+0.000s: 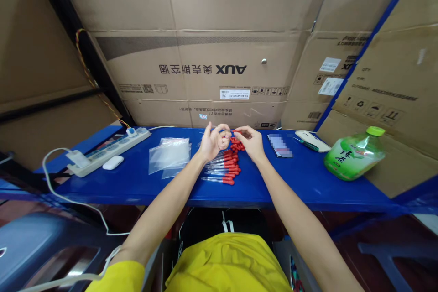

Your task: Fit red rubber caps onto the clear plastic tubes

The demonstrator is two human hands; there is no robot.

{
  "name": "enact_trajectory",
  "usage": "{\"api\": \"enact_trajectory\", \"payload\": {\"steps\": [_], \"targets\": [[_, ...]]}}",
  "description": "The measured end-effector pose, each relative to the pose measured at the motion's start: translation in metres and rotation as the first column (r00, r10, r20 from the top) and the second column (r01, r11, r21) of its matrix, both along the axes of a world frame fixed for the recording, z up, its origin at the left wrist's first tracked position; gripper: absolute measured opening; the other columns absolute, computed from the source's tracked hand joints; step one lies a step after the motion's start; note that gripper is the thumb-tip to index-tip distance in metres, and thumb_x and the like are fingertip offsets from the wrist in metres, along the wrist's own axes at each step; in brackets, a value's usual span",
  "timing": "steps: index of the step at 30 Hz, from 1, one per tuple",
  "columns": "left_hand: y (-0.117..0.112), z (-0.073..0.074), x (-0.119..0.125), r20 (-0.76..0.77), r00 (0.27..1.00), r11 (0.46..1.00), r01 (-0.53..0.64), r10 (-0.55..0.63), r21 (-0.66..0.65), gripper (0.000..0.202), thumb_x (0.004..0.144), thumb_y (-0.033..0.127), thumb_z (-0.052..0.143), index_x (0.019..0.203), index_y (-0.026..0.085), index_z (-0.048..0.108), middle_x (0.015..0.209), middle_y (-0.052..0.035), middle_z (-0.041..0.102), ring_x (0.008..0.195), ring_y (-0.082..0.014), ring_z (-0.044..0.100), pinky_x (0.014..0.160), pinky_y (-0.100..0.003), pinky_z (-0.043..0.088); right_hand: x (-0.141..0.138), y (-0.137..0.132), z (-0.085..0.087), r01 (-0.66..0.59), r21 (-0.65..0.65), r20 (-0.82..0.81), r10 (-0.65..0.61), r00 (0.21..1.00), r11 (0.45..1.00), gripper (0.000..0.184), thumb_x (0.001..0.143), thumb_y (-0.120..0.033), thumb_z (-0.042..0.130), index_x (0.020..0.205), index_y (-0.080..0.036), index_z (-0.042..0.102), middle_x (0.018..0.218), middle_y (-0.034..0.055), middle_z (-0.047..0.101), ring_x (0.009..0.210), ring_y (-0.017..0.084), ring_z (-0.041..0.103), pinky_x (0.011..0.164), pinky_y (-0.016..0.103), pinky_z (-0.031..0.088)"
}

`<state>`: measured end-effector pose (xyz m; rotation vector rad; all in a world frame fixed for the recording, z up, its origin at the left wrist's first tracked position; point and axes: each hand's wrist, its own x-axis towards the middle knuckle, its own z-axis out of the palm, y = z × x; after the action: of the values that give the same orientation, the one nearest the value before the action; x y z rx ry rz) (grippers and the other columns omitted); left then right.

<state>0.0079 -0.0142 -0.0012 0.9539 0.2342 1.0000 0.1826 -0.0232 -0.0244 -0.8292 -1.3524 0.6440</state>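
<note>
Several clear tubes with red caps (224, 169) lie in a row on the blue shelf (297, 182), with a small heap of loose red caps (237, 145) behind them. My left hand (212, 140) is raised just above the tubes, fingers curled in a pinch on something small I cannot make out. My right hand (251, 141) hovers beside the cap heap, fingers pinched together close to my left fingertips; what they hold is hidden.
Clear plastic bags (169, 155) lie left of the tubes. A white power strip (109, 150) and a small white case (112, 162) sit far left. A phone (279, 145), a white device (312, 141) and a green bottle (354, 155) lie right. Cardboard boxes (205, 68) wall the back.
</note>
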Motion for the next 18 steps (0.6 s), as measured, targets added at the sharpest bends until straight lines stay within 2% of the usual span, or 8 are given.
{"api": "enact_trajectory", "payload": {"steps": [3,6,9,13,15,18], "targets": [[-0.0016,0.0003,0.0013,0.039,0.999,0.999,0.021,-0.022,0.027,0.068,0.097,0.075,0.022,0.096,0.017,0.057,0.077,-0.0046,0.053,0.049,-0.0112,0.043,0.046,-0.023,0.034,-0.0008,0.0004,-0.0001,0.0,0.007,-0.019,0.0,1.0,1.0,0.034,0.076,-0.05,0.08,0.089,-0.02,0.074,0.087,0.0053,0.076,0.08,0.021,0.07,0.076,0.034,0.057],[-0.0013,0.0,0.002,0.046,0.999,1.0,0.021,-0.02,-0.019,0.068,0.097,0.074,0.017,0.092,0.018,0.054,0.075,-0.0046,0.053,0.048,-0.0116,0.041,0.044,-0.022,0.032,-0.0008,0.0006,0.0003,-0.005,-0.008,-0.017,0.005,1.0,1.0,0.035,0.075,-0.052,0.081,0.089,-0.021,0.074,0.086,0.0053,0.076,0.079,0.022,0.07,0.075,0.034,0.058],[0.0005,-0.0011,0.0018,0.07,0.998,0.997,0.005,0.001,-0.077,0.066,0.098,0.074,0.015,0.085,0.019,0.049,0.069,-0.0023,0.047,0.048,-0.0121,0.038,0.044,-0.021,0.032,-0.0006,0.0013,-0.0005,-0.063,-0.062,-0.029,0.061,0.998,0.996,0.038,0.074,-0.054,0.082,0.092,-0.021,0.073,0.081,0.004,0.075,0.072,0.02,0.07,0.071,0.034,0.058],[0.0031,-0.0027,0.0001,0.121,0.992,0.999,-0.014,0.02,-0.049,0.064,0.098,0.074,0.013,0.08,0.02,0.044,0.065,0.0002,0.041,0.047,-0.0118,0.036,0.045,-0.021,0.032,-0.0011,0.0018,-0.0017,-0.178,-0.126,-0.075,0.169,0.983,0.976,0.042,0.073,-0.055,0.083,0.096,-0.021,0.073,0.076,0.0022,0.075,0.065,0.018,0.069,0.065,0.031,0.057],[0.0039,-0.0032,-0.0012,0.136,0.991,0.999,-0.01,0.016,-0.047,0.063,0.098,0.074,0.014,0.08,0.02,0.043,0.064,0.0007,0.04,0.046,-0.0115,0.036,0.045,-0.021,0.031,-0.0011,0.0016,-0.0014,-0.204,-0.13,-0.103,0.191,0.976,0.97,0.042,0.073,-0.055,0.083,0.095,-0.021,0.073,0.077,0.0026,0.076,0.066,0.017,0.07,0.067,0.031,0.058],[0.0038,-0.004,-0.0032,0.162,0.987,0.992,0.03,-0.01,-0.122,0.061,0.098,0.074,0.019,0.081,0.02,0.044,0.063,0.0021,0.039,0.043,-0.0099,0.032,0.043,-0.02,0.028,-0.0004,0.0014,-0.0006,-0.204,-0.129,-0.133,0.187,0.973,0.97,0.042,0.071,-0.055,0.085,0.092,-0.021,0.073,0.078,0.0034,0.076,0.069,0.018,0.071,0.07,0.032,0.06]]}}
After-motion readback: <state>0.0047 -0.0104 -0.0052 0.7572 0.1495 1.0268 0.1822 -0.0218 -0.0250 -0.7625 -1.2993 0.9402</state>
